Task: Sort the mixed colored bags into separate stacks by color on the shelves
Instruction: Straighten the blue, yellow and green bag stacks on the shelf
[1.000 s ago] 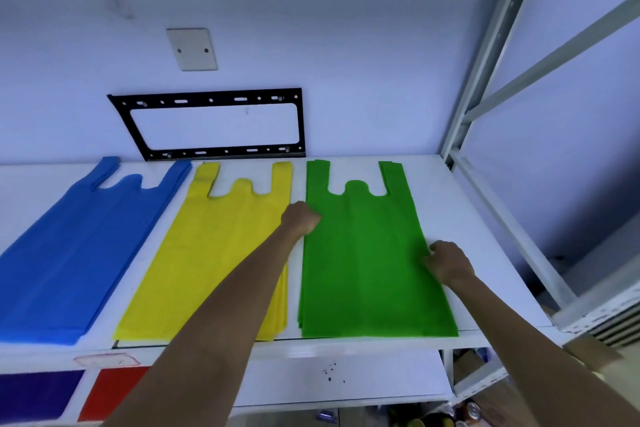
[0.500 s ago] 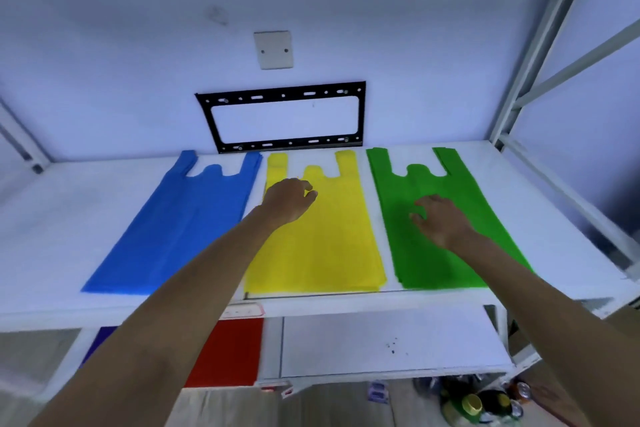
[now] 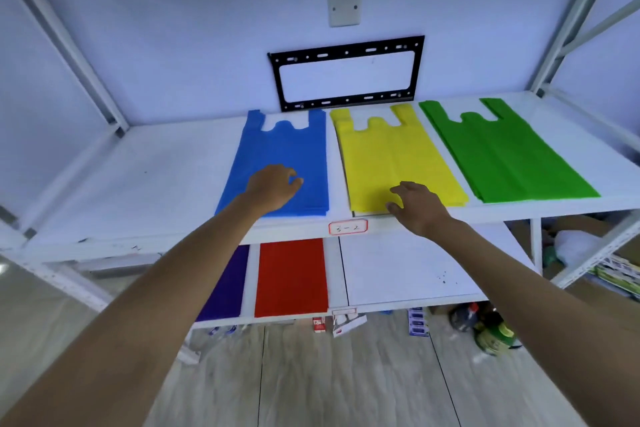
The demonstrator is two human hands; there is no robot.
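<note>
Upper shelf [image 3: 166, 166] carries 3 flat stacks side by side, handles toward the wall, long axes running front to back: blue bags [image 3: 287, 149], yellow bags [image 3: 391, 152], green bags [image 3: 502, 152], with a thin strip of bare shelf between each. Lower shelf [image 3: 408, 274] shows a purple stack [image 3: 227, 288] and a red stack [image 3: 291, 276], partly hidden under the upper board. No mixed pile in view, so my read is the sort is nearly done and this is squaring-up. Left hand [image 3: 273, 187] sits over the near half of the blue stack, fingers loosely curled with thumb close to the fingertips; I can't tell if it's pinching the top sheet or just resting, and nothing looks lifted. Right hand [image 3: 420, 206] lies on the near right corner of the yellow stack by the front edge, fingers spread and relaxed, gripping nothing. Key relation: each stack runs straight away from its hand, so any tidy-up is a push or pull along that axis, or a sideways nudge to hold the gaps. Green is well to the right of the right hand, and that hand is the nearer one to it. Thin sheets will likely slide or fan apart if pushed from 1 corner only. Shelf label [image 3: 348, 227] on the front lip is too blurred to read for certain.
</note>
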